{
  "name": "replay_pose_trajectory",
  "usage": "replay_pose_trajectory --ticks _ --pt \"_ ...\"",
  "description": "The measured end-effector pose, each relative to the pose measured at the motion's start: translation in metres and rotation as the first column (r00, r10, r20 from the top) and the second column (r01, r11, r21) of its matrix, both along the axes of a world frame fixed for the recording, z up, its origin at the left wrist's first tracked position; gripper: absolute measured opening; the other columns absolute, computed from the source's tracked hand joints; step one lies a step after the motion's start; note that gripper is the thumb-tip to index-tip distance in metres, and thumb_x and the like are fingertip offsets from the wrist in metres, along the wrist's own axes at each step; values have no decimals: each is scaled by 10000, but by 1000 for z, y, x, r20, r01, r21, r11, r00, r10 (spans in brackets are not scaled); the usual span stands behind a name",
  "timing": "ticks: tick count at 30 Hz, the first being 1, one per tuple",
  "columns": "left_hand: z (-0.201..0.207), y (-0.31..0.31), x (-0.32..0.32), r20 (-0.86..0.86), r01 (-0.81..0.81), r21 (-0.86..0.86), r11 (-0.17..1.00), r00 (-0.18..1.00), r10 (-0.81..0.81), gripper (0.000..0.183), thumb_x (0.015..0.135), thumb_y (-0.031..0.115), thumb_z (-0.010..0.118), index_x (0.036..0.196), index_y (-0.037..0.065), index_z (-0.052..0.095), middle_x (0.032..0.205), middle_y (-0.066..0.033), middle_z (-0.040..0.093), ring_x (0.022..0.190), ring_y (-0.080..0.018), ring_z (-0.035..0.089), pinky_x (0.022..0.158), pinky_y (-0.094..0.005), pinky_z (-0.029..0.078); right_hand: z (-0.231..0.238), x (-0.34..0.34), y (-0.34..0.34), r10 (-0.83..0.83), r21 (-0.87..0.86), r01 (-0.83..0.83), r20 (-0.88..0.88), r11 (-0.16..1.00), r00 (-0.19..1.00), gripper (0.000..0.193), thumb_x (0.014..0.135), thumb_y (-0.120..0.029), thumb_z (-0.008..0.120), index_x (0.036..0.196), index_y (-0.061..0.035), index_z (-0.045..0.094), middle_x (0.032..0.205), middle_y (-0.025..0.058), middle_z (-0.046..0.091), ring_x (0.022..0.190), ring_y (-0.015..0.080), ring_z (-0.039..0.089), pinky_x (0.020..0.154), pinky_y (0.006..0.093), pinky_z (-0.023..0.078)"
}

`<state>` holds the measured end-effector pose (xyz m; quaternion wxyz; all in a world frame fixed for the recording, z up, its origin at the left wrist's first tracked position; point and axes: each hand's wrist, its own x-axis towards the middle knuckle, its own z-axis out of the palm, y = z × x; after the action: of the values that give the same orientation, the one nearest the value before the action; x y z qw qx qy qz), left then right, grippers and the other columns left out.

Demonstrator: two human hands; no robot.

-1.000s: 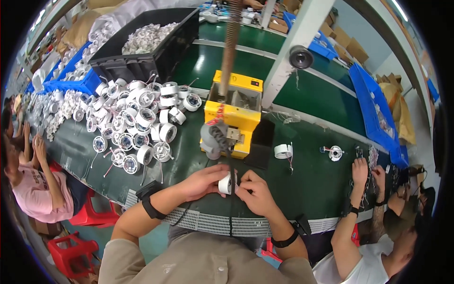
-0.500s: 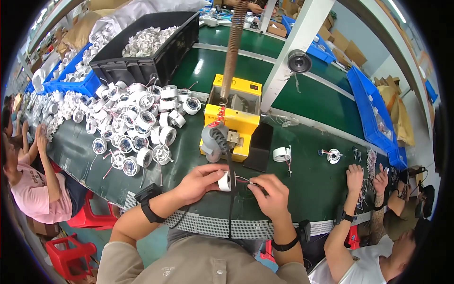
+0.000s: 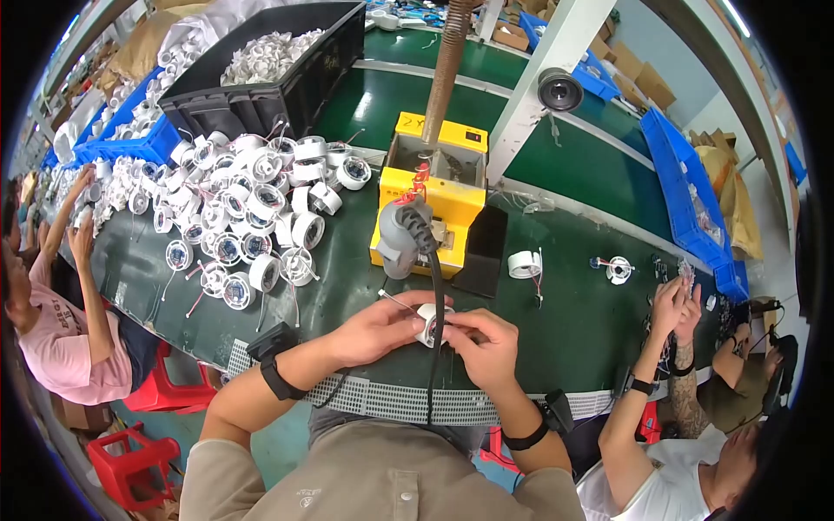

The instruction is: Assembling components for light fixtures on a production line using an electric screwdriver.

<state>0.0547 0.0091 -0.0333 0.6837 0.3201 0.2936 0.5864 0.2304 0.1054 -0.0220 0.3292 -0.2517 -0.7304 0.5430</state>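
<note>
A small white round housing [image 3: 427,325] is held between both hands, just above the near edge of the green bench. My left hand [image 3: 375,333] is closed on its left side, and a thin cable with a white connector [image 3: 395,300] sticks out over the fingers. My right hand [image 3: 483,346] has its thumb and forefinger pinched at the housing's right side; the fingers hide part of it. A grey powered screwdriver [image 3: 401,239] hangs from a coiled spring beyond my hands, and its black cord [image 3: 436,300] passes in front of the housing.
Behind the screwdriver stands a yellow screw feeder [image 3: 469,198]. Piled at left are several white housings with wires [image 3: 261,204], before a black crate [image 3: 261,108]. One white housing [image 3: 524,264] lies at right. Co-workers sit on both sides; a blue bin [image 3: 682,204] stands far right.
My right hand has moved from the wires onto the housing, which now tilts differently. A connector cable now shows above my left hand. Co-workers' hands on both sides have shifted.
</note>
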Motion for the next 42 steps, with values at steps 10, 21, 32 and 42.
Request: replay_pose_trajectory --ticks 10,21,32,42 --pt "6 -2 6 28 -9 27 1000 1000 9 469 975 105 437 1420 20 314 1354 -111 447 1247 -185 437 1060 -329 338 -3 -5 0 -101 255 117 -73 960 992 304 719 -99 795 993 -47 676 964 94 567 815 190 614 661 281 518" --pt "9 3 9 -458 -72 -141 987 889 -1 492 908 5 538 1373 -27 378 1200 -81 563 1063 -147 563 893 -254 474 -10 -2 5 80 126 -81 20 989 997 201 813 -70 689 1005 -10 673 957 87 622 741 176 624 659 286 511" --pt "-9 0 -13 -588 -171 -122 978 806 67 321 908 63 524 1217 -24 530 1005 -92 631 789 -153 636 674 -257 534 34 -62 -9 -160 423 216 -163 880 973 614 808 -218 707 1335 -59 432 1179 180 558 1064 365 560 895 409 467" --pt "0 0 -17 -397 -283 -324 903 907 142 412 910 111 526 1289 -24 437 1160 -139 579 970 -279 637 737 -384 599 25 -102 5 -41 431 208 -366 878 930 464 840 -108 605 1252 3 424 976 135 598 835 221 613 706 355 510"
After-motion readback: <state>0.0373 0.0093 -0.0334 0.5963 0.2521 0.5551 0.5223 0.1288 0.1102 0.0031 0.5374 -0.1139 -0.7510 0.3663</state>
